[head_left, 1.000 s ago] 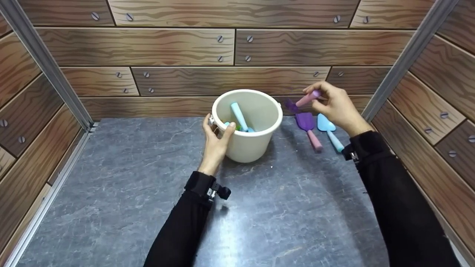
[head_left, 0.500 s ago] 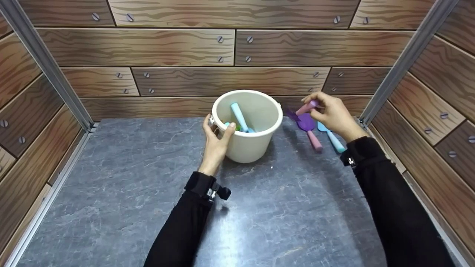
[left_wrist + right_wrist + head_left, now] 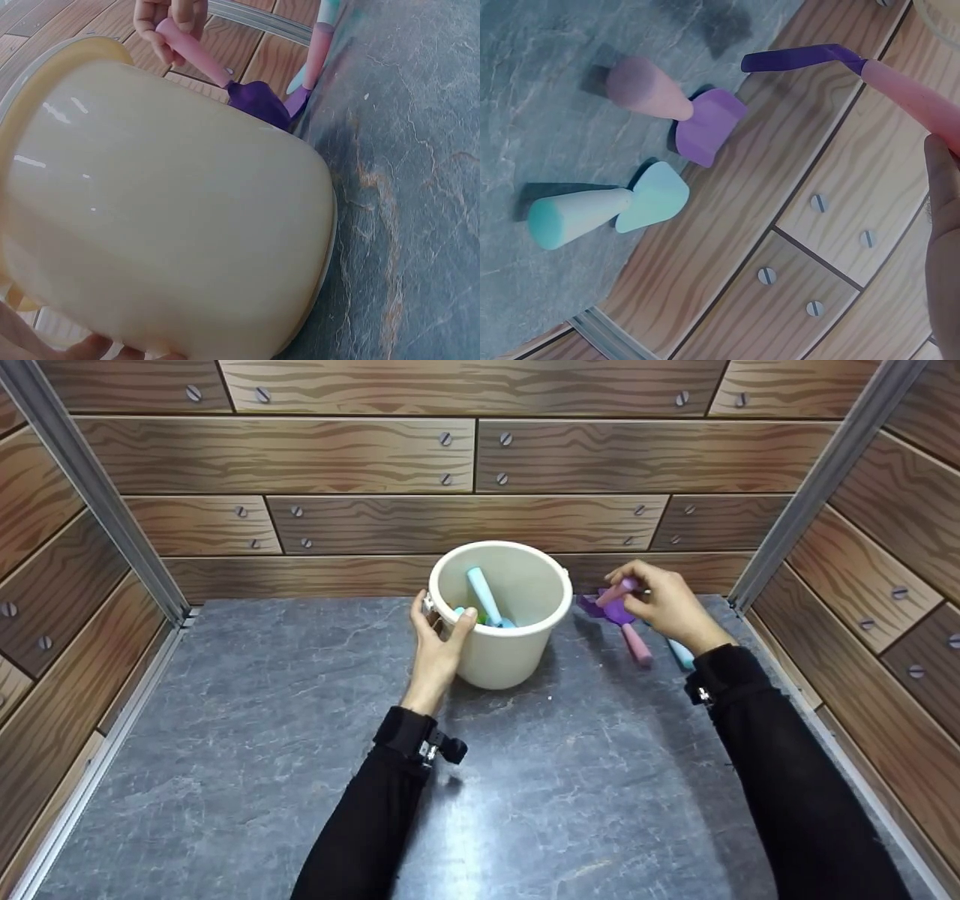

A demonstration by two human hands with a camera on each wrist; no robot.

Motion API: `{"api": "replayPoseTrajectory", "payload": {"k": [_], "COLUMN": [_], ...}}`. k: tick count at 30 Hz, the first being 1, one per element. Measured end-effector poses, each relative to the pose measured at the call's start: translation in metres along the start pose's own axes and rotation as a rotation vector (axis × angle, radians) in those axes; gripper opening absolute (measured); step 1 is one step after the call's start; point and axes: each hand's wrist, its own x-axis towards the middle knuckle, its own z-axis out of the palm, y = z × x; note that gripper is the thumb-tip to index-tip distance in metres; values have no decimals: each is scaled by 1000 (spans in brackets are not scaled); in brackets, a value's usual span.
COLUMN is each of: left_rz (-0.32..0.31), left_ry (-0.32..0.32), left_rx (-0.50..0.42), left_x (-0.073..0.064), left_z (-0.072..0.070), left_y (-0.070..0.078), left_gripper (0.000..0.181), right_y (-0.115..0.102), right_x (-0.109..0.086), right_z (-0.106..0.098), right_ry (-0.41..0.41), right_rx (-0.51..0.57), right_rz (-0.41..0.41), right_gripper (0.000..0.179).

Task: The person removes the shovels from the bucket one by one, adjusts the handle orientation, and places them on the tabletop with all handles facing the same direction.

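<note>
My left hand (image 3: 435, 649) holds the cream bucket (image 3: 502, 664) at its left side, thumb over the rim and fingers outside. Inside it a light blue handle (image 3: 484, 596) leans up, with bits of green and blue at the bottom. Right of the bucket, my right hand (image 3: 667, 601) pinches the pink handle of a toy shovel (image 3: 193, 54), whose purple head points down and left. Beneath this hand lie another purple toy shovel (image 3: 636, 645) with a pink handle and a light blue toy shovel (image 3: 654, 196), its head hidden by the hand in the head view.
Grey marbled surface (image 3: 285, 735) spreads around the bucket. A wood-patterned wall (image 3: 375, 457) stands right behind the bucket and shovels, and similar panels with metal corner posts (image 3: 795, 480) close in both sides.
My right hand has come down and slightly left with the purple shovel, bringing its head close to the surface behind the lying shovels. The left hand and bucket have stayed put.
</note>
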Motion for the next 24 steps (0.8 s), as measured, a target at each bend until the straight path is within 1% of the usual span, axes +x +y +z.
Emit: {"api": "replayPoseTrajectory", "payload": {"k": [7,13,18,22,24], "left_rz": [13,13,11,10,6], "left_ry": [-17,-9,-1,-4,-8], "left_rx": [-1,3,1,-3,-4], "left_x": [0,0,1,0,0], "left_z": [-1,0,0,0,0], "left_y": [0,0,0,0,0], "left_gripper": [111,112,111,111,111], "right_y": [4,4,5,5,5], "right_x": [-3,-5,-4,-6,-7], "right_z": [6,9,12,14,15], "right_ry": [-24,-37,-47,-48,-58], "right_rx": [29,55,62,61,53], "right_rz": [9,17,35,58,71], "right_gripper": [29,26,21,13,13]}}
